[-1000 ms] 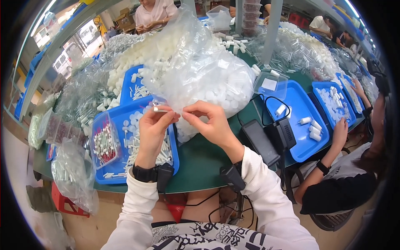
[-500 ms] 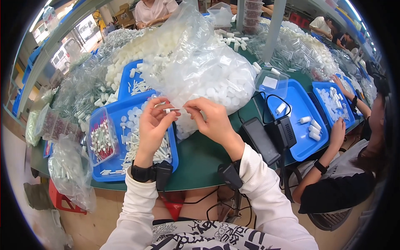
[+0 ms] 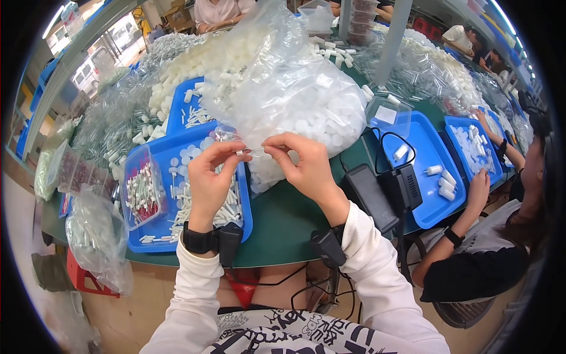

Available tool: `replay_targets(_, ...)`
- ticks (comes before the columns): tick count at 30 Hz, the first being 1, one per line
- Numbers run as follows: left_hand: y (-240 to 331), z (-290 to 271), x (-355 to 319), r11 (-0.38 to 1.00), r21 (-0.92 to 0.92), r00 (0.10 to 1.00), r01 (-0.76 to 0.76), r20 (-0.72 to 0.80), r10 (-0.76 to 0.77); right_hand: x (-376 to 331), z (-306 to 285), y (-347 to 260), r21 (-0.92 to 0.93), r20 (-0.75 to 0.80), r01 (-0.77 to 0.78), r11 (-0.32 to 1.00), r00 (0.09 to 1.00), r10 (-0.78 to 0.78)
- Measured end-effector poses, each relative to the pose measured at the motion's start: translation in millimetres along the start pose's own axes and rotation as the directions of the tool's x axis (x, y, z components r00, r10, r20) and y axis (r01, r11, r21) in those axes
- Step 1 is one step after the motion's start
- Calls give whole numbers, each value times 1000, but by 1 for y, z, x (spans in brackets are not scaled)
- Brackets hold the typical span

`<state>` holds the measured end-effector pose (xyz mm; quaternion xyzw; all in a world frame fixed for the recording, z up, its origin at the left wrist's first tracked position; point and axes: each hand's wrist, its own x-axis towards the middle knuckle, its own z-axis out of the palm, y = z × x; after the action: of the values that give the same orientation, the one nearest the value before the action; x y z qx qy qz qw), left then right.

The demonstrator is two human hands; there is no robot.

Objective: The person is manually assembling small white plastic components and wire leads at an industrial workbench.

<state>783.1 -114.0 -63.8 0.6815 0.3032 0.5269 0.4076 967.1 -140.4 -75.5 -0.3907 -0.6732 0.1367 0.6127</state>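
My left hand (image 3: pixel 207 183) pinches a small white cylindrical piece (image 3: pixel 240 153) between thumb and fingertips. Opposite it, a short gap away, my right hand (image 3: pixel 309 171) has its thumb and index finger pressed together; whatever is in them is too small to name. Both hands are over the right edge of a blue tray (image 3: pixel 248 218) with white sticks (image 3: pixel 187 213) and translucent white discs (image 3: pixel 187 154). At that tray's left side, a clear plastic box (image 3: pixel 125 203) holds thin pins with white heads (image 3: pixel 143 187). Just beyond my hands bulges a clear bag (image 3: pixel 330 97) of white discs.
Right of my hands lie a black power-bank-like device (image 3: pixel 370 197) with cables and a blue tray (image 3: pixel 421 221) with several white cylinders. A co-worker's hand (image 3: pixel 479 187) rests by another blue tray. Heaped white parts (image 3: pixel 194 65) and a metal post (image 3: pixel 394 44) stand behind.
The fingers of my left hand have drawn closer together around the white piece. My right hand's fingertips have shifted slightly up and stay apart from the left. The view has shifted a little.
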Motion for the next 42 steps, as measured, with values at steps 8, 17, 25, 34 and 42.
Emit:
replay_targets(8, -1, 4, -1, 993, 26, 991, 118, 54, -120, -3, 1, 4, -224, 62, 183, 957, 983, -173)
replay_targets(17, 6, 4, 0, 984, 113, 983, 140, 105, -152, -3, 1, 6, -184, 42, 167, 969, 986, -162)
replay_targets(25, 2, 4, -1, 983, 136, 984, 122, 116, -138, -3, -1, 7, -114, 122, 181, 977, 978, -167)
replay_targets(34, 0, 3, 0, 986, 110, 991, 128, 22, -131, -3, 0, -1, -132, 131, 95, 987, 988, -78)
replay_targets(42, -1, 3, 0, 980, 176, 992, 97, 61, -109, -4, 1, 5, -171, 142, 178, 969, 978, -155)
